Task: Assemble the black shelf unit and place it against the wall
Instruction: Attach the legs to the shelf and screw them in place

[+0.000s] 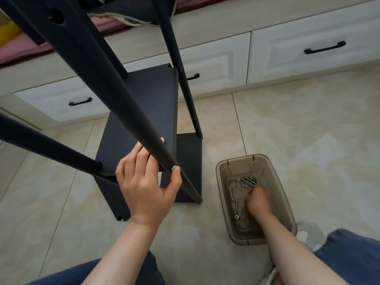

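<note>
The black shelf unit stands on the tiled floor and I look down through it. A round post (115,95) runs diagonally across the view. My left hand (144,182) grips the near corner of the middle shelf panel (144,112), fingers on top, with the thumb pressing a silver screw head (174,167) against the post. The bottom panel (189,161) lies below it. My right hand (259,200) reaches into a translucent brown bin (287,212), its fingers curled down among several loose screws (244,181). Whether it holds one is hidden.
White drawers with black handles (324,47) line the wall behind the shelf, with pink bedding on top. My knees in blue jeans (349,254) are at the bottom edge. Beige floor tiles (308,130) lie to the right of the shelf.
</note>
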Demonstrator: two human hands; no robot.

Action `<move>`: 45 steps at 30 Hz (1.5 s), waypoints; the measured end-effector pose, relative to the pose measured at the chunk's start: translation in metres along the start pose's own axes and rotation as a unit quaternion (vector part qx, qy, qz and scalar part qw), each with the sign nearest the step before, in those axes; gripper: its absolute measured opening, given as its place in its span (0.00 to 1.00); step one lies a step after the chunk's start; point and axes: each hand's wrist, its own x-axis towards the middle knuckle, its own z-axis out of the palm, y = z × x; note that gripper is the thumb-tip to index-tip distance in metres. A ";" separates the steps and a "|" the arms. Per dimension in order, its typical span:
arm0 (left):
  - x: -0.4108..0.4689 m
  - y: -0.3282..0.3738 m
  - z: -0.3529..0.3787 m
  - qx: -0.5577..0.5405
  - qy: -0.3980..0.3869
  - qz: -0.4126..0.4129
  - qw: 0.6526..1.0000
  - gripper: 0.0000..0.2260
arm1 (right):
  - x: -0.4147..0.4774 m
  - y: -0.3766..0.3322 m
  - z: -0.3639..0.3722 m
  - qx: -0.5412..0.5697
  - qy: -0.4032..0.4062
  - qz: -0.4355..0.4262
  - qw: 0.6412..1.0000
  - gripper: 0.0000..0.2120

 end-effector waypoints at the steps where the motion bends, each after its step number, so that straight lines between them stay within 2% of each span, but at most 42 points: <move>1: 0.000 0.000 0.000 0.001 0.000 -0.002 1.000 0.22 | -0.001 -0.002 -0.001 0.030 0.001 0.001 1.000 0.05; 7: 0.001 0.001 -0.002 -0.002 0.004 -0.001 1.000 0.21 | -0.027 -0.037 -0.024 0.231 0.069 0.001 0.970 0.07; 10: 0.001 0.000 -0.002 -0.004 0.003 -0.002 1.000 0.20 | -0.053 -0.063 -0.033 0.315 0.086 -0.029 0.945 0.06; 13: 0.000 -0.001 -0.003 -0.004 -0.006 -0.004 1.000 0.20 | -0.082 -0.099 -0.040 0.395 0.068 -0.109 0.910 0.03; 17: 0.001 -0.002 -0.009 0.003 -0.034 -0.013 0.999 0.21 | -0.118 -0.146 -0.051 0.481 -0.011 -0.181 0.858 0.04; 22: 0.004 0.001 -0.019 -0.005 -0.070 -0.018 0.997 0.23 | -0.143 -0.176 -0.054 0.467 -0.109 -0.223 0.849 0.07; 25: 0.005 0.001 -0.026 -0.012 -0.092 -0.021 0.996 0.23 | -0.153 -0.184 -0.051 0.449 -0.135 -0.224 0.855 0.09; 36: 0.019 -0.006 -0.048 -0.026 -0.174 -0.033 0.984 0.24 | -0.158 -0.198 -0.051 0.403 -0.054 -0.283 0.869 0.10; 41: 0.031 -0.019 -0.064 -0.057 -0.206 -0.069 0.974 0.24 | -0.163 -0.214 -0.046 0.404 -0.057 -0.316 0.857 0.08; 45: 0.049 -0.037 -0.078 -0.131 -0.212 -0.130 0.960 0.21 | -0.164 -0.234 -0.046 0.357 -0.061 -0.333 0.871 0.07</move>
